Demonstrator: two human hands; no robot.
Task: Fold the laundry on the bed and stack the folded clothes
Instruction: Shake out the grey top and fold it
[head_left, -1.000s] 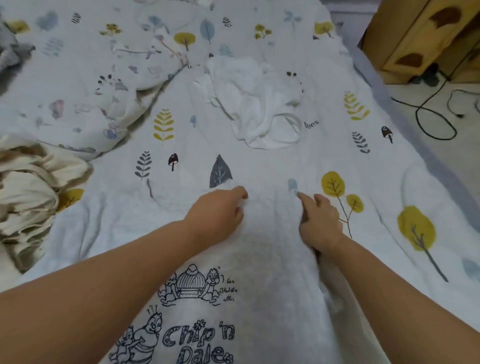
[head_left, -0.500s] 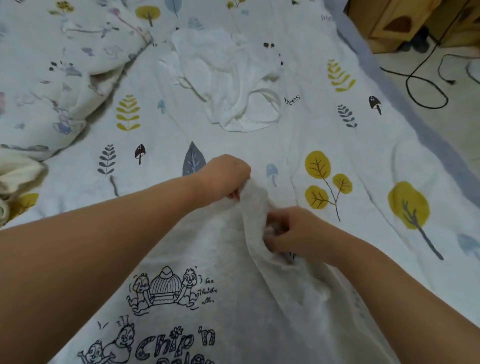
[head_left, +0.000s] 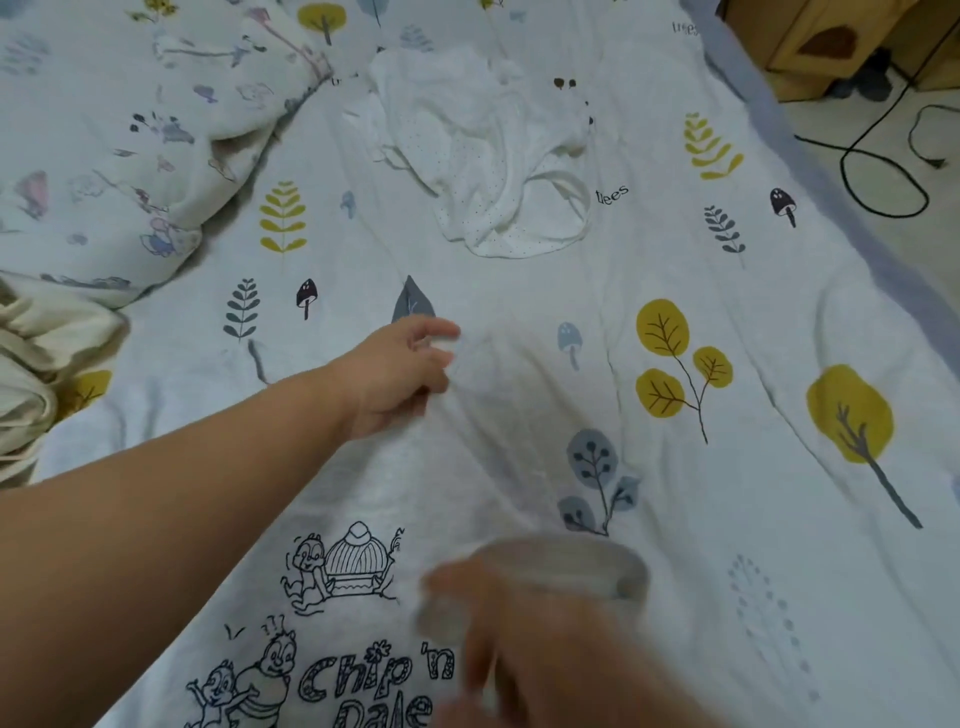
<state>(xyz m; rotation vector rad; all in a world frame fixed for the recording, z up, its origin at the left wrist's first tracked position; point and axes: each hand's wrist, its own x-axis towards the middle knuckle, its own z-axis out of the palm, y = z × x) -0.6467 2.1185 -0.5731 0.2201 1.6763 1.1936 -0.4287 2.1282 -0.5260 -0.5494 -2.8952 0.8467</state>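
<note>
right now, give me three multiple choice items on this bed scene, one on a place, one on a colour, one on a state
1. Where does the crumpled white garment lie?
A. beyond the printed t-shirt, farther up the bed
B. on the floor
C. under the t-shirt

2. What colour is the t-shirt's cartoon print?
A. red
B. dark line drawing on white
C. green

3. What is the left hand doing?
A. pinching the t-shirt's far edge
B. holding a hanger
C. lying flat on the floor

Answers: 1 A, it sits on the bedsheet past the shirt. 2 B, dark outlines on white cloth. 3 A, its fingers curl round the cloth edge.
</note>
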